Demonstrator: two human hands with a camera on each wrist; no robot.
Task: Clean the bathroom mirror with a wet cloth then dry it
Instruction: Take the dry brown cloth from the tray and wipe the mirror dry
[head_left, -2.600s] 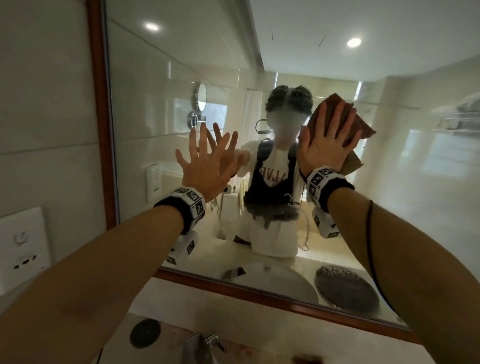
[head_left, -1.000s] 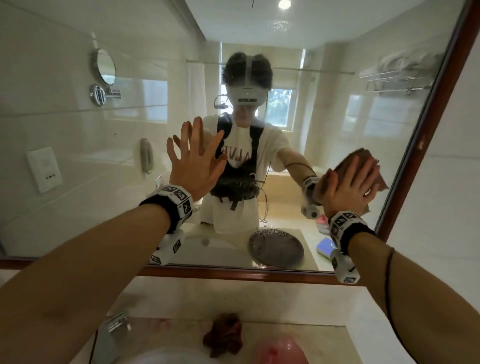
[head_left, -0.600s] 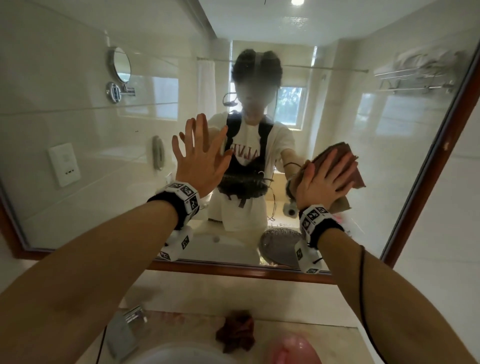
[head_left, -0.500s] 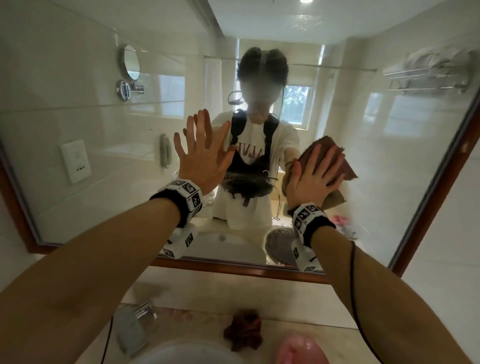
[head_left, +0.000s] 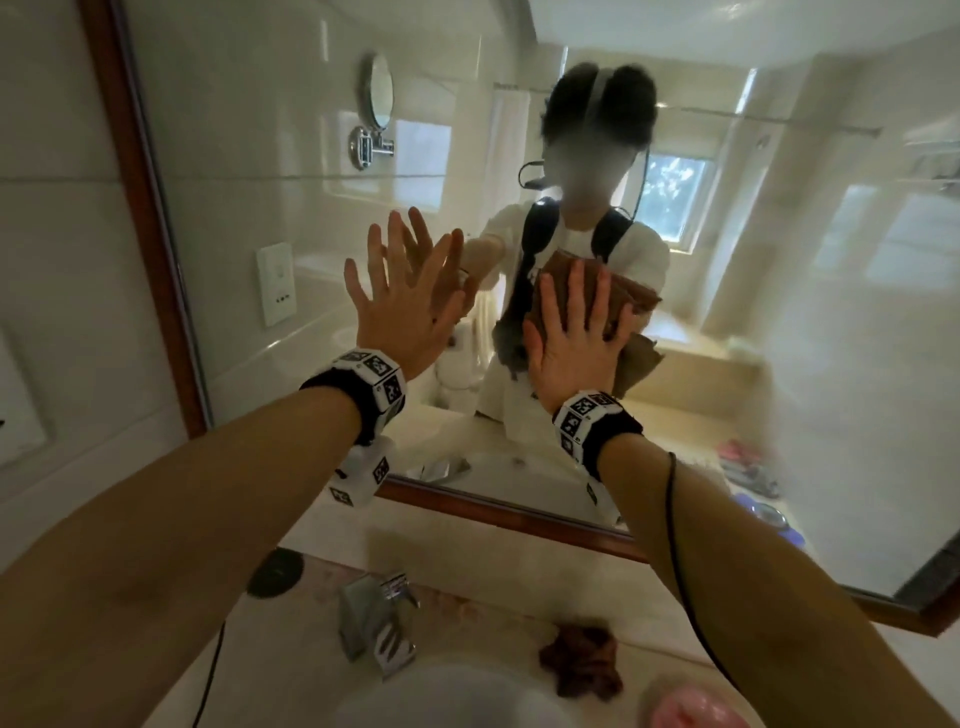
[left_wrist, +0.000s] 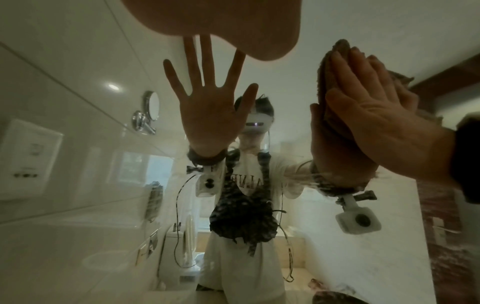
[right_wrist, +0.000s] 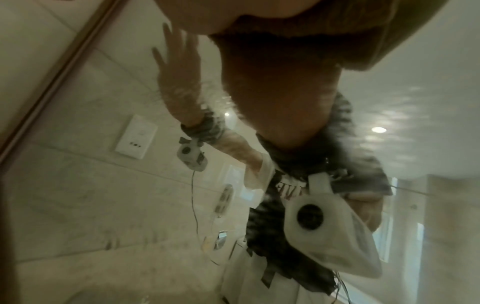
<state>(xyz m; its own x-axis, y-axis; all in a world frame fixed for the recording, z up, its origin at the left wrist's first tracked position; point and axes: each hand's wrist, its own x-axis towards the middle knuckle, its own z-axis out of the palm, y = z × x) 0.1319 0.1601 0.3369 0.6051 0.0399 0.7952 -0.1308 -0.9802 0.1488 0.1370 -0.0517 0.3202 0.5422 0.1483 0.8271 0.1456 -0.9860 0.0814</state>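
Observation:
The wood-framed bathroom mirror (head_left: 841, 374) fills the head view. My left hand (head_left: 410, 291) lies flat on the glass with its fingers spread and holds nothing. Just to its right, my right hand (head_left: 571, 332) presses a brown cloth (head_left: 641, 299) flat against the mirror with straight fingers. The left wrist view shows that right hand (left_wrist: 376, 123) side-on with the cloth (left_wrist: 333, 82) between its palm and the glass. The right wrist view is blurred, with the cloth (right_wrist: 280, 78) dark and close to the lens.
A second brown cloth (head_left: 582, 667) lies crumpled on the counter behind the basin (head_left: 457, 699). A chrome tap (head_left: 376, 626) stands left of it and something pink (head_left: 693, 712) lies at the lower right. The mirror's left frame (head_left: 140, 218) is near my left hand.
My right hand has slid the cloth leftward across the glass, from near the right frame to the middle beside my left hand. The left hand stays flat on the mirror.

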